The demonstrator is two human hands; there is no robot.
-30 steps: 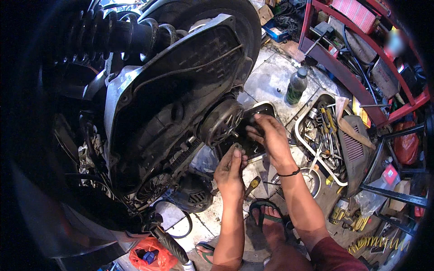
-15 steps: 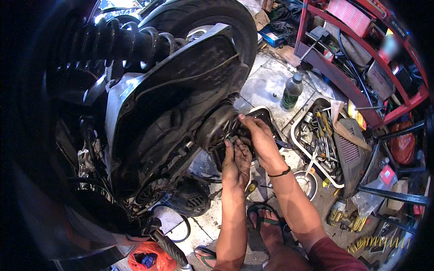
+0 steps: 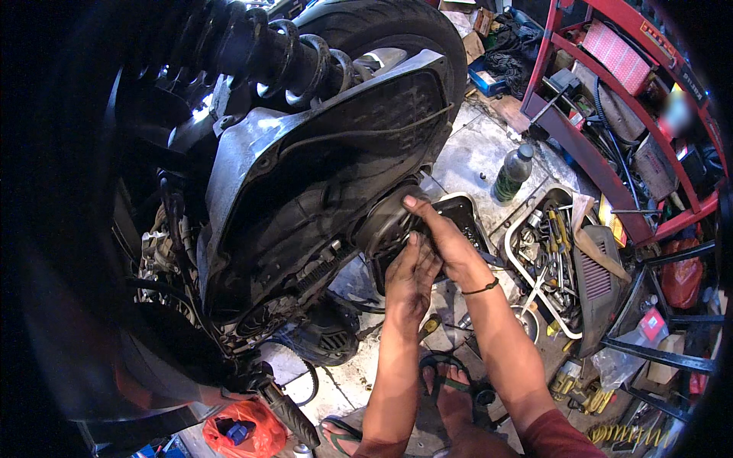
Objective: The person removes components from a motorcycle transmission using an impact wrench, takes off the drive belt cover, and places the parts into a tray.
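A round, dark metal clutch point(image 3: 376, 229) sits at the lower right side of the scooter's opened drive case point(image 3: 305, 179). My right hand point(image 3: 450, 248) is closed round the clutch's right side, its thumb lying along the upper rim. Just below, my left hand point(image 3: 412, 275) has its thumb up and its blackened fingers curled against the clutch's face. Whatever those fingers pinch is hidden. Both hands are close together, almost touching.
A white-rimmed tray of tools point(image 3: 546, 252) lies to the right, with a bottle point(image 3: 513, 174) behind it. A red rack point(image 3: 603, 164) stands farther right. Below are a screwdriver point(image 3: 430, 327), a black cover point(image 3: 324, 336) and an orange bag point(image 3: 248, 429). The tire point(image 3: 412, 38) rises at the top.
The whole view has shifted, so the scooter and tools appear farther right. My left hand has turned and its fingers have curled in closer to my right hand, which keeps its hold.
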